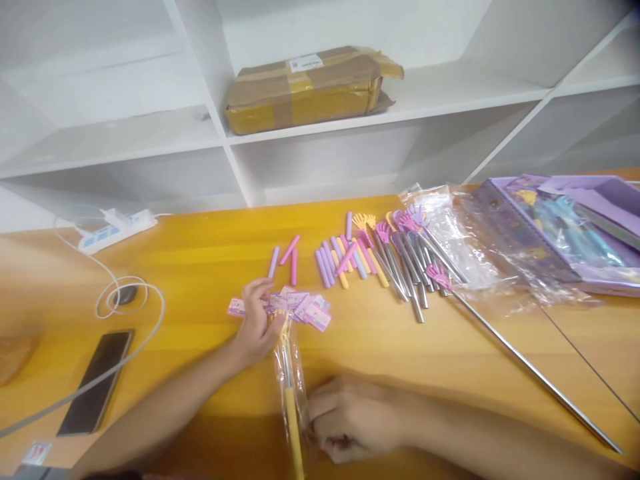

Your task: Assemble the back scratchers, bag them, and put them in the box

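Note:
A yellow back scratcher (pixel 291 417) with a metal rod lies lengthwise inside a clear plastic sleeve (pixel 301 373) in front of me. My left hand (pixel 256 321) is at its claw end, thumb against the top of the sleeve and the other fingers apart from the thumb. Those fingers reach over a spread of small pink and purple cards (pixel 314 312). Beside the sleeve's right edge, my right hand (pixel 353 417) is curled closed, its fingertips turned under. Whether it pinches the plastic is hidden.
Pink, purple, yellow and blue handle tubes (pixel 345 260) lie beyond the cards. Metal back scratchers (pixel 407 260) are piled to their right, and one extended scratcher (pixel 530 367) points towards me. A purple box (pixel 530 233), phone (pixel 97 383), cable, power strip (pixel 117 230) and shelved carton (pixel 305 90) surround them.

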A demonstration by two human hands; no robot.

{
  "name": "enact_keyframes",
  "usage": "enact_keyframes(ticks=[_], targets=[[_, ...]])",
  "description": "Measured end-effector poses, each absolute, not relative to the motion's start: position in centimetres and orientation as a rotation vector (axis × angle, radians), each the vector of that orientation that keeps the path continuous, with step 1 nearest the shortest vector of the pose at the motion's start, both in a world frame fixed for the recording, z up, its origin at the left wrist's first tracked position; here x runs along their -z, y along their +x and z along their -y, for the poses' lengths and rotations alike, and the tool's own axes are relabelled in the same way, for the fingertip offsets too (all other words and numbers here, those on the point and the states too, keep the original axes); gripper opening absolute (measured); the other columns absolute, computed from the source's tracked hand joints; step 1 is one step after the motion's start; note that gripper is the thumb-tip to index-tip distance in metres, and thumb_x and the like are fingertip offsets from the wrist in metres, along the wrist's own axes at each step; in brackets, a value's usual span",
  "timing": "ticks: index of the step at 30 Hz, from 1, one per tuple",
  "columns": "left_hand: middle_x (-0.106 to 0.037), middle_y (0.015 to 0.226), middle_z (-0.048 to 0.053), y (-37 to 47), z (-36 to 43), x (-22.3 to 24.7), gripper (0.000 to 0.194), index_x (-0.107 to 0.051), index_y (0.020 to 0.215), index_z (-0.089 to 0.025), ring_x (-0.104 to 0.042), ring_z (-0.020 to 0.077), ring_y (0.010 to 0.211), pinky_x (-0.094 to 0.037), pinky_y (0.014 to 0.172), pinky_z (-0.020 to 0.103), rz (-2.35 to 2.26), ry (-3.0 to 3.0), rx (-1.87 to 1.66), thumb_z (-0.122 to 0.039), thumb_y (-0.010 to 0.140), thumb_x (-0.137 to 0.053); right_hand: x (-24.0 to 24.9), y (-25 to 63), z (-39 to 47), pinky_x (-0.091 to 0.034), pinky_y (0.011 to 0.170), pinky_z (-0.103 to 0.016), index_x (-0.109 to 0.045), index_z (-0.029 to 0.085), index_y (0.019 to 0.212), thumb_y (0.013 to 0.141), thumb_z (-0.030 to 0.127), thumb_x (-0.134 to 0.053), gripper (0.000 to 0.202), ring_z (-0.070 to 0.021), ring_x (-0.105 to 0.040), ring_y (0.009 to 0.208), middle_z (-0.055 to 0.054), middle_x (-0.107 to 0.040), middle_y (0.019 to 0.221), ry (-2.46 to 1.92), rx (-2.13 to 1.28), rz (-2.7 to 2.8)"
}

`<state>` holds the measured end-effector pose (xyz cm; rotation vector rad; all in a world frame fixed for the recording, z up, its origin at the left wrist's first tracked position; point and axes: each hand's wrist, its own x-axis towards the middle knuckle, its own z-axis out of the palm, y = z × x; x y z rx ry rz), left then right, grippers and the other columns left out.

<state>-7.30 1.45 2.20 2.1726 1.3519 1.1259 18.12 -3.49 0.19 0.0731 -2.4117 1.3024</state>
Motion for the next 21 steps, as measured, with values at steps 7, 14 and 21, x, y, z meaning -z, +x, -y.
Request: enact_keyframes(ticks=[7, 14, 21], targets=[[-0.056, 0.142, 0.016, -7.2, -1.8, -1.8, 0.042, -0.053, 0.147, -0.024, -0.061, 0.0278, 0.123, -0.053, 0.106, 0.049, -1.137, 1.796, -1.179, -0.038, 0.107, -0.051, -0.5, 17.8, 3.3, -0.041, 0.069, -0.023, -0.050, 0.019, 0.074, 0.098, 0.019, -0.061, 0.027, -0.0093, -0.051, 0.074, 0.002, -0.063, 0.082, 0.158, -1.180, 2.442], [-0.066, 0.106, 0.008, -6.8, -2.0, -1.2, 0.019, -0.066, 0.114, -0.019, -0.069, 0.0188, 0.096, -0.060, 0.088, 0.035, -1.108, 1.478, -1.162, -0.035, 0.104, -0.063, -0.6, 19.4, 1.0, -0.037, 0.063, -0.030, -0.052, 0.019, 0.076, 0.105, 0.019, -0.046, 0.029, -0.0125, -0.049, 0.070, -0.002, -0.061, 0.078, -0.013, -0.524, 2.487], [-0.061, 0.101, 0.005, -7.0, -1.9, -1.1, 0.014, -0.071, 0.103, -0.019, -0.068, 0.0163, 0.090, -0.063, 0.083, 0.032, -1.086, 1.524, -1.090, -0.033, 0.100, -0.070, -1.2, 20.9, -3.4, -0.053, 0.081, -0.036, -0.060, 0.012, 0.118, 0.095, 0.047, -0.070, 0.044, -0.0228, -0.060, 0.100, -0.015, -0.062, 0.112, -1.128, -0.364, 2.252]])
